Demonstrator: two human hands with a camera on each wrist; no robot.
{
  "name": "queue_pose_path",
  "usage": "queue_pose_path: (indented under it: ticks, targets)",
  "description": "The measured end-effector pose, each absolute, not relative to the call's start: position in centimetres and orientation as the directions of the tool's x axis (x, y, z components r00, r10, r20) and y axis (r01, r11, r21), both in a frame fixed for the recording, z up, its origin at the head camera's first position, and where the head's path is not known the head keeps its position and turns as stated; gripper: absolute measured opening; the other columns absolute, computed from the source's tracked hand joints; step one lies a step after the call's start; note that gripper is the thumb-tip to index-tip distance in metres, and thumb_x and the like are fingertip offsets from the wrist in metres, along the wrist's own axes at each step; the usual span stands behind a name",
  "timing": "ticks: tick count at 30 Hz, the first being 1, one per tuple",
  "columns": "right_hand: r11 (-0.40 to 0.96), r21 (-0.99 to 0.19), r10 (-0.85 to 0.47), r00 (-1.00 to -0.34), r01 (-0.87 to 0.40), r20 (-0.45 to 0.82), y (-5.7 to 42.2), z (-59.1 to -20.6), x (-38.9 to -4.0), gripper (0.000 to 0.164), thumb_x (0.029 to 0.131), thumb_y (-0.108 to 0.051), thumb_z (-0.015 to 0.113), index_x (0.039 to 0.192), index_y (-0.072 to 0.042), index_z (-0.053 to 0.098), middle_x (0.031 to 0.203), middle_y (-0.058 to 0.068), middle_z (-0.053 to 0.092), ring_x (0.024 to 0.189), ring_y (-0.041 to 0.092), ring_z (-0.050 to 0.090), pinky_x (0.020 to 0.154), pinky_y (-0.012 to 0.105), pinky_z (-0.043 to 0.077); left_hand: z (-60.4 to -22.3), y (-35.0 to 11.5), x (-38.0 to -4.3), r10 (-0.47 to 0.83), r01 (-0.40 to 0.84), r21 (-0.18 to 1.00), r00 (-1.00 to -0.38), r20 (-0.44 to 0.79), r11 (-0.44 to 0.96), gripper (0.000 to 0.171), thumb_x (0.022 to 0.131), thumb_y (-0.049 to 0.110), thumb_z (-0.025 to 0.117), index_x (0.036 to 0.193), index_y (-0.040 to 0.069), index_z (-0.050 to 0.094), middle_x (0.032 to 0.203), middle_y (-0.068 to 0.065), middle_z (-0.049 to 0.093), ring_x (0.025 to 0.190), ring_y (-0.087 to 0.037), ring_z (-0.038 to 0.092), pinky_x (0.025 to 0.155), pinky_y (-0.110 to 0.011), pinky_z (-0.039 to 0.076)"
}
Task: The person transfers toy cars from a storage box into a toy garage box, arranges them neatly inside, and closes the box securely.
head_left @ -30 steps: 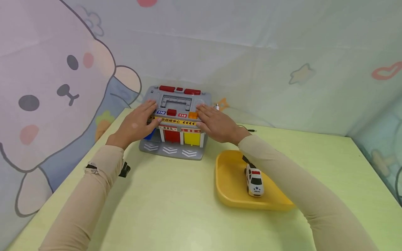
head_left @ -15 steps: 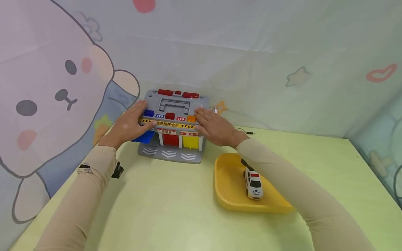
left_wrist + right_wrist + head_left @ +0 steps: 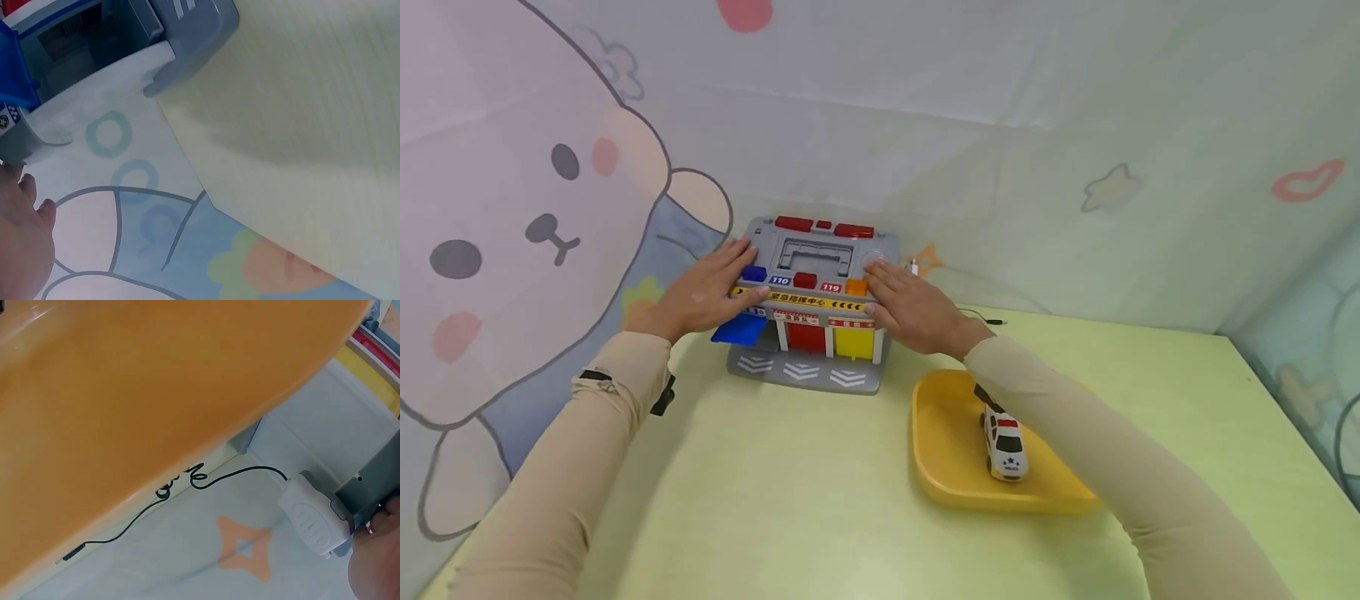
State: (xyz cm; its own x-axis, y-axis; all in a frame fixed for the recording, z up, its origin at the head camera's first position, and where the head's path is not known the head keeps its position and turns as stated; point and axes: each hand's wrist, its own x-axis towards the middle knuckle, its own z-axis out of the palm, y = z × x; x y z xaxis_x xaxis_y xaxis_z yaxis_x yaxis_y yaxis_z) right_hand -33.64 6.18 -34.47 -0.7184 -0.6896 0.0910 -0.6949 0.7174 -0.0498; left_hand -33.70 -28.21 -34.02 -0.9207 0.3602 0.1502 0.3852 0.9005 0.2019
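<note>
Nearest me, short of the right grip (image 3: 921, 312) and partly under its forearm, the white police car (image 3: 1006, 454) sits upright in the yellow tray (image 3: 985, 498) with nothing holding it; I'd judge that part untouched. Past it, the toy station (image 3: 811, 302) stands level on the bench (image 3: 790, 483). Its blue door (image 3: 740, 330) is swung up and out just below the thumb of the left grip (image 3: 703, 292) — that much looks done. The red door (image 3: 807, 337) and yellow door (image 3: 854, 342), lower down and between the grips, are closed, so any work on those seems left. Neither grip is clamped: my fingers lie straight over the roof's left and right sides, thumbs at its front edge. Just beyond the right grip a white handset (image 3: 315, 515) sits at the station's side, its black cable (image 3: 250, 469) trailing rightward — behind everything hangs the printed cloth (image 3: 1000, 167).
</note>
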Motion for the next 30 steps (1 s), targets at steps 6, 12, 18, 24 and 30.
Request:
queue_pose_path:
  ticks: [6, 12, 18, 24, 30]
  targets:
    - [0.717, -0.040, -0.691, -0.717, -0.696, 0.089, 6.19, -34.49, -33.58, 0.066, 0.107, -0.046, 0.024, 0.160, -0.008, 0.016, 0.169, 0.005, 0.011, 0.158, 0.023, 0.007, 0.128, 0.037, 0.007, -33.95, -28.59, -34.04, 0.382, 0.408, 0.181, -0.910, 0.164, 0.895, 0.080, 0.101, 0.055, 0.043, 0.160, 0.008, 0.019, 0.169, -0.015, 0.010, 0.156, -0.039, 0.006, 0.125, -0.057, 0.013]
    - [0.714, -0.041, -0.695, -0.714, -0.699, 0.087, 6.25, -34.25, -33.62, 0.066, 0.107, -0.046, 0.024, 0.160, -0.008, 0.015, 0.170, 0.005, 0.010, 0.158, 0.023, 0.006, 0.128, 0.037, 0.007, -34.06, -28.30, -34.25, 0.385, 0.421, 0.188, -0.901, 0.199, 0.887, 0.081, 0.100, 0.057, 0.042, 0.159, 0.006, 0.021, 0.168, -0.015, 0.014, 0.156, -0.037, 0.009, 0.125, -0.057, 0.015]
    - [0.714, -0.032, -0.694, -0.714, -0.699, 0.093, 6.36, -34.11, -33.81, 0.066, 0.107, -0.046, 0.024, 0.160, -0.008, 0.016, 0.170, 0.005, 0.010, 0.158, 0.022, 0.006, 0.128, 0.038, 0.007, -34.02, -27.77, -34.34, 0.376, 0.416, 0.176, -0.900, 0.221, 0.892, 0.080, 0.100, 0.055, 0.043, 0.159, 0.006, 0.021, 0.168, -0.014, 0.015, 0.156, -0.035, 0.012, 0.125, -0.055, 0.018]
    - [0.710, -0.045, -0.696, -0.710, -0.703, 0.106, 6.30, -34.31, -33.67, 0.065, 0.108, -0.045, 0.025, 0.160, -0.007, 0.017, 0.169, 0.006, 0.012, 0.158, 0.024, 0.008, 0.128, 0.038, 0.008, -34.01, -27.71, -34.28, 0.379, 0.416, 0.171, -0.901, 0.212, 0.893, 0.079, 0.101, 0.053, 0.045, 0.158, 0.004, 0.022, 0.168, -0.014, 0.015, 0.156, -0.035, 0.011, 0.125, -0.055, 0.016]
    - [0.708, -0.036, -0.698, -0.707, -0.705, 0.112, 6.33, -34.34, -33.86, 0.065, 0.108, -0.044, 0.026, 0.160, -0.006, 0.018, 0.169, 0.006, 0.012, 0.158, 0.024, 0.008, 0.128, 0.038, 0.008, -34.52, -27.76, -34.61, 0.382, 0.426, 0.161, -0.891, 0.246, 0.890, 0.079, 0.101, 0.053, 0.045, 0.158, 0.003, 0.023, 0.168, -0.014, 0.017, 0.156, -0.034, 0.013, 0.125, -0.054, 0.017]
